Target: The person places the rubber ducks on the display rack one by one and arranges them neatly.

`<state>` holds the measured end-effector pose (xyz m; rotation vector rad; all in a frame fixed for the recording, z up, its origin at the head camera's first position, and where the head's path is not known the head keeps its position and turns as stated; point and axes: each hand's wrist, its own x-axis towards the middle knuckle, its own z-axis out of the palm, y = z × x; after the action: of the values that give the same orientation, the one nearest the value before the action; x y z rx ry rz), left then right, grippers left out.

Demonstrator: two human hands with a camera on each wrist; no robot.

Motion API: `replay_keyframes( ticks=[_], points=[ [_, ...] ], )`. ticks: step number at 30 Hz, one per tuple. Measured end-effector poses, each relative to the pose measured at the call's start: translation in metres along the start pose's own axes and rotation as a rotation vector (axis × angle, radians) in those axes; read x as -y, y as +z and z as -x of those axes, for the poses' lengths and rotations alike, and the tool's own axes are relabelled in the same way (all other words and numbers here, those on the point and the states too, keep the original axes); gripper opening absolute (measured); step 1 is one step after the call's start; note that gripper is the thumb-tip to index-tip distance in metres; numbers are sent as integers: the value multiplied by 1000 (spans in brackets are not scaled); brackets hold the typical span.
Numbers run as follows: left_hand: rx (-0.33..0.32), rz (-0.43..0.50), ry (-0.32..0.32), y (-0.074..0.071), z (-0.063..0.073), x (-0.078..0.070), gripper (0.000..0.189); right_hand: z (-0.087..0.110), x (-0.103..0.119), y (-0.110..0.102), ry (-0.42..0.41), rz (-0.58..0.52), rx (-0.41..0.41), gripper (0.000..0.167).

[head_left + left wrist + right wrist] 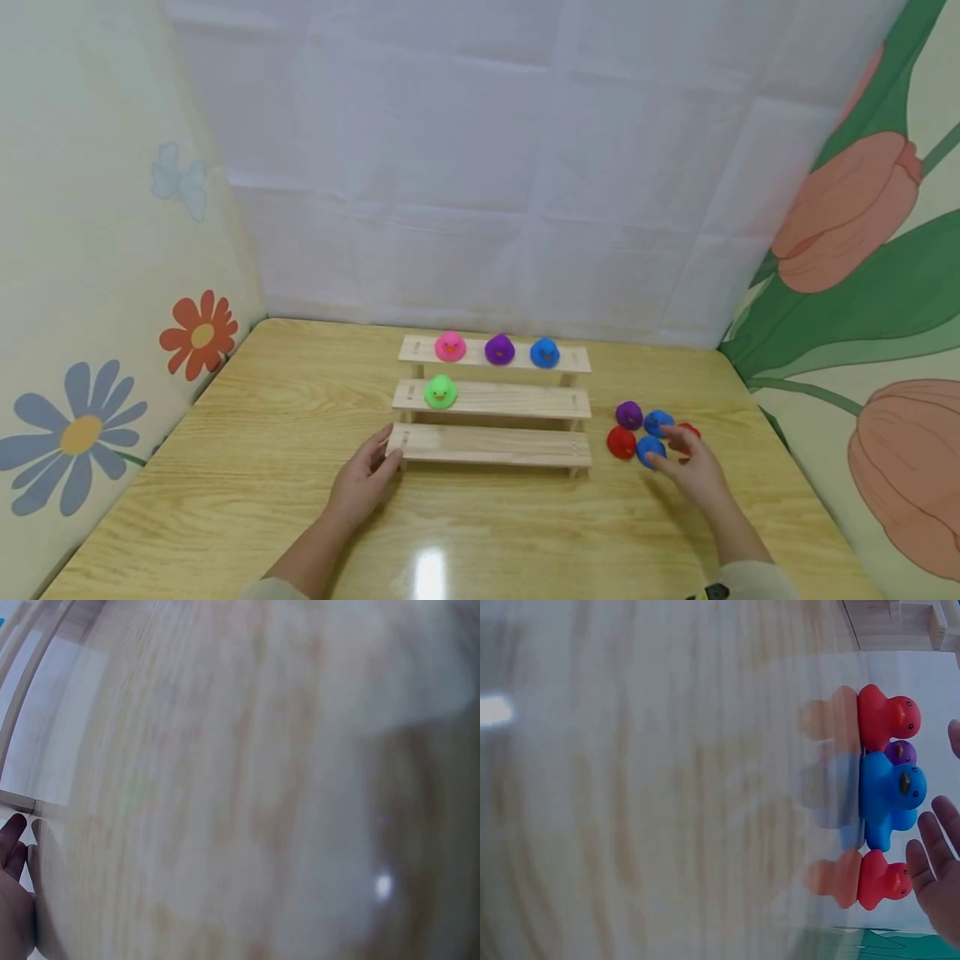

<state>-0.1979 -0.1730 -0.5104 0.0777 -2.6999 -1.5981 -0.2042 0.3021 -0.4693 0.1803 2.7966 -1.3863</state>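
while the left hand grips the wooden shelf at its bottom step's left end, we see the right hand, thumb and fingers parted wide, beside two blue ducks on the table, near two red ducks and a purple duck; we cannot tell whether it touches any.

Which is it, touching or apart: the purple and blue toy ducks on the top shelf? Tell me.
Apart: the head view shows bare wood of the top shelf between the purple toy duck and the blue toy duck.
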Motion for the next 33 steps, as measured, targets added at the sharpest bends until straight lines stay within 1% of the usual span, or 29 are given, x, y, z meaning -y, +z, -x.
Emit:
replay_keyframes(
  ticks=[6, 10, 14, 21, 29, 33],
  points=[
    [1, 7, 3, 0, 0, -1, 57, -1, -4, 3, 20, 0, 14, 59],
    [4, 11, 0, 0, 0, -1, 58, 0, -6, 4, 26, -7, 7, 56],
    [4, 12, -6, 0, 0, -2, 58, 1, -9, 5, 21, -7, 1, 55],
    [3, 5, -11, 0, 1, -2, 57, 2, -12, 3, 10, -14, 18, 56],
    [4, 9, -15, 0, 0, -1, 58, 0, -17, 4, -7, 15, 21, 55],
    [6, 8, -14, 1, 0, 0, 59, -2, -18, 4, 13, 18, 25, 54]
  ],
)
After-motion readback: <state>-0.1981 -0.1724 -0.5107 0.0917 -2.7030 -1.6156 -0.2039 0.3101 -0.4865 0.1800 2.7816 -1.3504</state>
